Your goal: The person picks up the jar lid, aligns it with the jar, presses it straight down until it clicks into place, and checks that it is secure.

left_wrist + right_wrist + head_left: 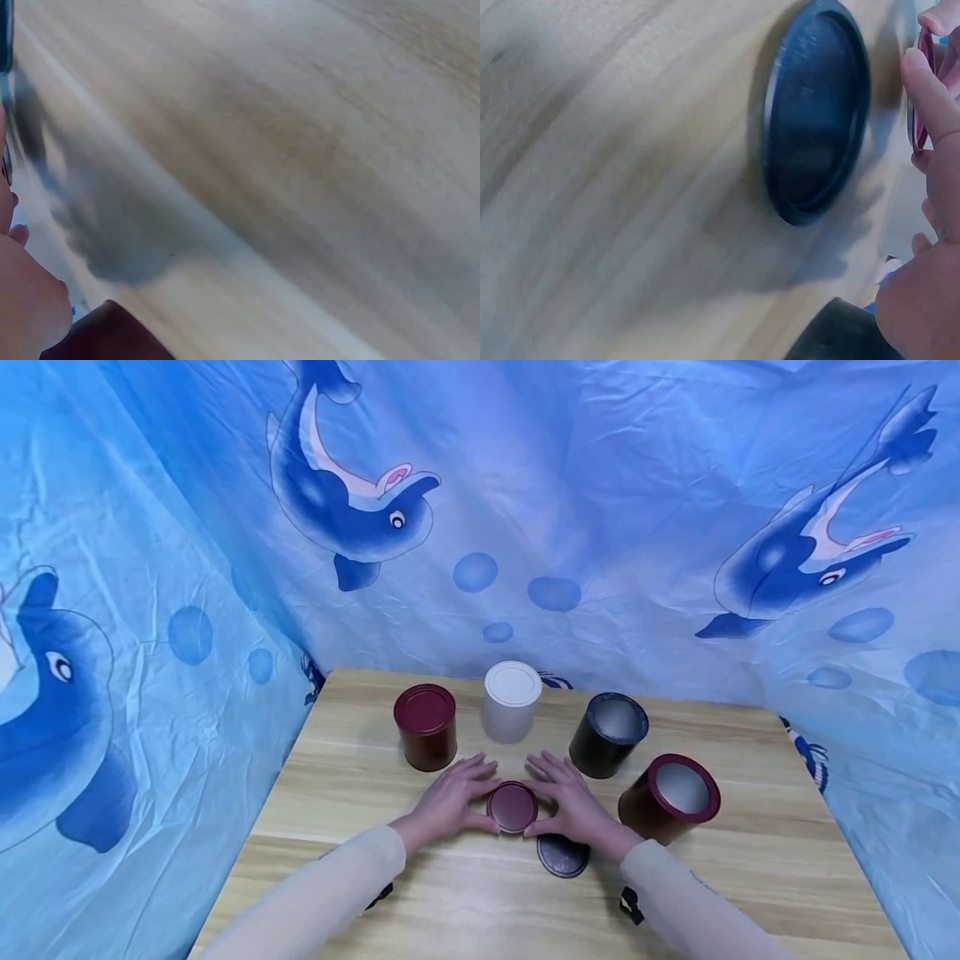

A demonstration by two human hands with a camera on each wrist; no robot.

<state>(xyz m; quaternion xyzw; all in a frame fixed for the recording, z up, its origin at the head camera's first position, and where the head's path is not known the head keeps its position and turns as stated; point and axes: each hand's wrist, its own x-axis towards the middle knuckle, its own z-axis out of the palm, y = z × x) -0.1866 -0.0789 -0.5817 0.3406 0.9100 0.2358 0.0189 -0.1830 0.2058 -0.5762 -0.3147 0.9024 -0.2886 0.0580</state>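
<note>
A round dark red lid (pixel 512 807) is raised off the table between both hands. My left hand (pixel 448 795) holds its left edge with thumb and forefinger, while the right hand (pixel 570 802) grips the opposite edge. In the right wrist view, the red lid (pixel 921 90) stands nearly edge-on beside the fingers (pixel 932 90). A black lid (pixel 564 856) lies on the table below the right hand; the right wrist view shows this black lid (pixel 817 112) close up. Only part of the left hand (pixel 30 307) appears in the left wrist view.
Behind the hands stand a lidded red can (pixel 425 727), a white can (pixel 512 702) with its lid on and an uncovered black can (pixel 609 735). An uncovered red can (pixel 667 797) is at the right. Blue dolphin-print cloth (pixel 600 485) surrounds the wooden table (pixel 465 910).
</note>
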